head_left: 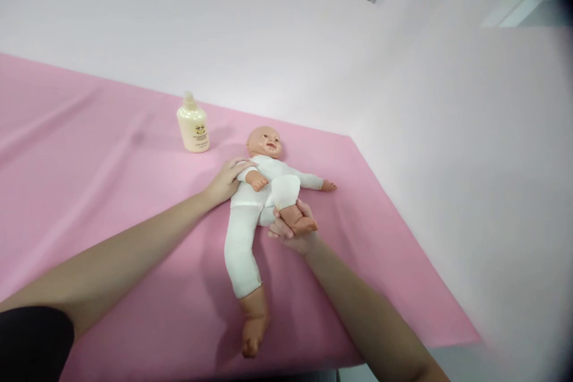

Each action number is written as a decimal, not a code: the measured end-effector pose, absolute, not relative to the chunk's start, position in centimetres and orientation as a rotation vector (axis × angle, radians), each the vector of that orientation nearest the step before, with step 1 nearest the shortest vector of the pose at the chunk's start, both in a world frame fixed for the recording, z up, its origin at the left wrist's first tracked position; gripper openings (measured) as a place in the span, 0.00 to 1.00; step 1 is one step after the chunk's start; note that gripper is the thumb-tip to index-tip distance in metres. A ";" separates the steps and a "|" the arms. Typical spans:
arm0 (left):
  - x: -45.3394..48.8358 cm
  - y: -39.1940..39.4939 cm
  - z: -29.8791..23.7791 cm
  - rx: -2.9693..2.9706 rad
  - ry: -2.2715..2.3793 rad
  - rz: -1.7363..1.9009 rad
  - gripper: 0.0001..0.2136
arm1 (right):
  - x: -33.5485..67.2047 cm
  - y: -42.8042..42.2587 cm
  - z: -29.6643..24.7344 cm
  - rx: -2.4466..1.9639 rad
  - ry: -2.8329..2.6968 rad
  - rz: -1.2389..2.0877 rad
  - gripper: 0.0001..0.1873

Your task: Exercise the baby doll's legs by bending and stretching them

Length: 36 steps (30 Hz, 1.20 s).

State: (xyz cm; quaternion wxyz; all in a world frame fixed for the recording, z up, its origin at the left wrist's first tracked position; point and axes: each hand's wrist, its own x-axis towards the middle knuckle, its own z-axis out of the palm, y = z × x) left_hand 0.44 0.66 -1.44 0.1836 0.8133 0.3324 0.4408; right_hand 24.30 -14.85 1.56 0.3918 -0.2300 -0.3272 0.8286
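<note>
While your left hand (228,181) lies flat, fingers spread, on the doll (262,191) at its shoulder, your right hand (293,228) has its fingers curled around the bent leg's foot. Doll lies on its back at centre of the pink table (89,191), lotion bottle (193,124) at 10 o'clock. Judged step: flexing the leg; next calls for steadying the torso.

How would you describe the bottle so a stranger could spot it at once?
Start at the pink cloth covering the table. Near its far edge, left of the doll's head, stands the bottle. It is upright, cream-coloured, with a pump top and a small label, and neither hand touches it.
</note>
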 end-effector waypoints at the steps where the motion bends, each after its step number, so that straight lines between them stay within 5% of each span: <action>1: 0.4 0.7 -1.4 2.289 0.933 1.253 0.23 | 24.3 -14.8 1.4 -0.582 -0.839 2.093 0.36; 13: 0.9 0.5 -1.5 1.833 1.021 1.424 0.19 | 25.1 -15.2 -1.9 -0.545 -1.164 2.198 0.42; 22: 0.4 2.3 -3.7 1.474 1.103 1.490 0.20 | 24.9 -15.5 -1.6 -0.540 -1.474 2.504 0.32; 36: 0.8 0.2 -1.3 2.071 1.010 1.387 0.15 | 24.6 -15.2 -2.5 -0.142 -1.285 2.553 0.41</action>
